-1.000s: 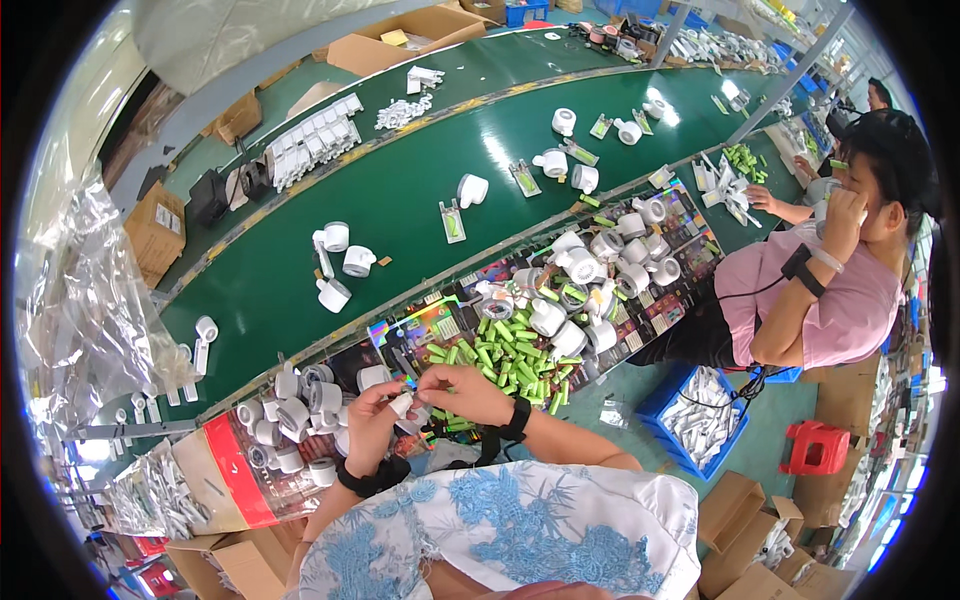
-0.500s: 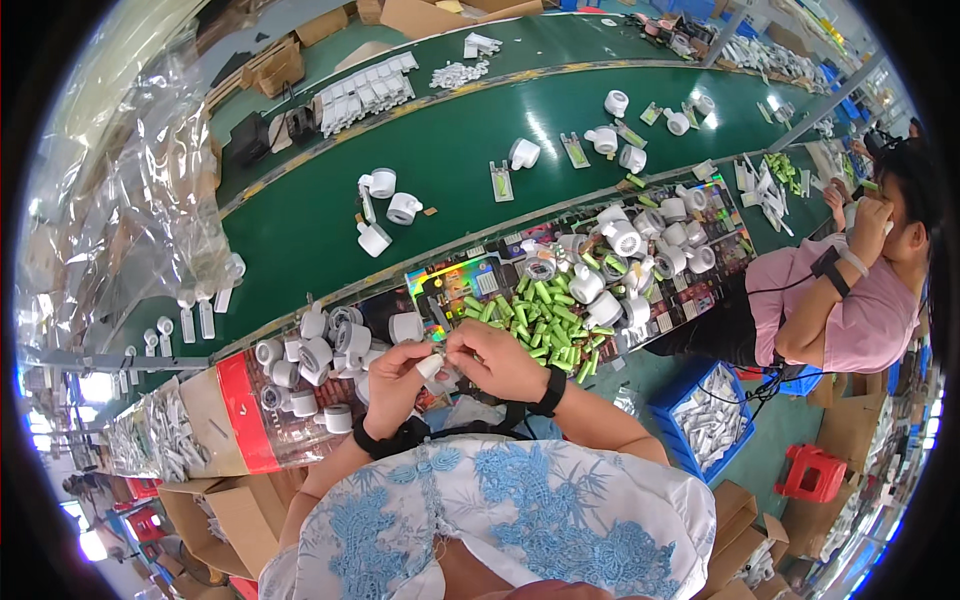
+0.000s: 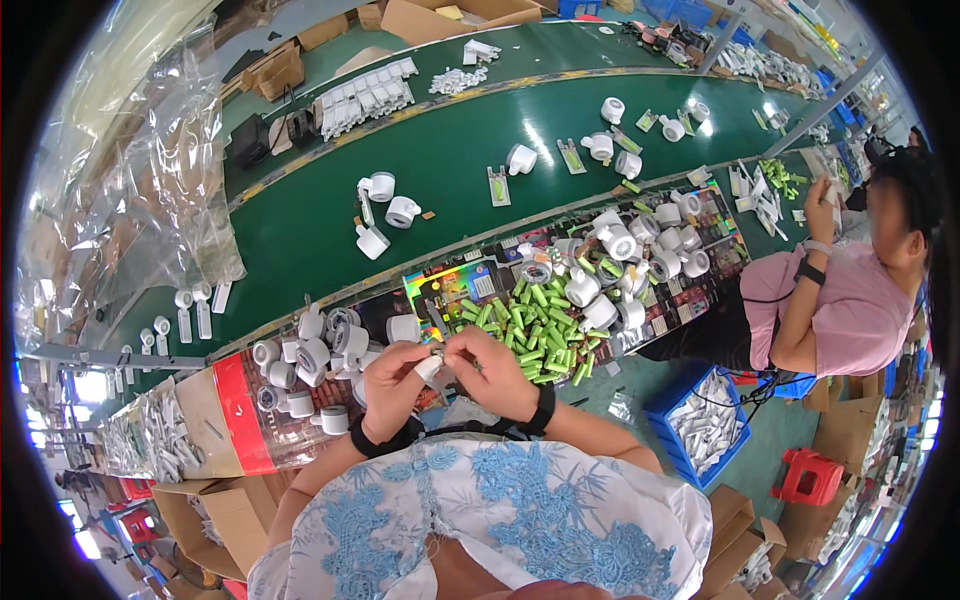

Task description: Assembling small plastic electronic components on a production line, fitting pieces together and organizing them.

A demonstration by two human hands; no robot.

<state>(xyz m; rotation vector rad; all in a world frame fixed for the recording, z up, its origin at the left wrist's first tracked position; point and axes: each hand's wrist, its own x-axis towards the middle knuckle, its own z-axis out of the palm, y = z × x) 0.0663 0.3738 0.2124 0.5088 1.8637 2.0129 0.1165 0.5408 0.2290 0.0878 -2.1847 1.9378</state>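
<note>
My left hand (image 3: 392, 388) is closed around a small white plastic part (image 3: 428, 368), only partly visible between the fingers. The fingers of my right hand (image 3: 495, 375) pinch at the same part's upper end; what exactly they grip is too small to make out. Just beyond my right hand lies a heap of green cylindrical batteries (image 3: 535, 325). White round fan heads (image 3: 345, 340) are grouped to the left of my left hand, and more fan heads (image 3: 618, 242) are piled behind and right of the batteries.
Across the front runs a green conveyor belt (image 3: 450, 170) carrying scattered fan heads and flat pieces with green cells. Clear plastic sheeting (image 3: 120, 190) hangs at left. A blue crate (image 3: 690, 465) of white parts and a red stool (image 3: 808, 477) stand at right. A co-worker in pink (image 3: 850, 310) sits there.
My hands stay together at the white part, with the right fingers shifted slightly. The co-worker's hands have moved away from the head. The whole view has shifted a little.
</note>
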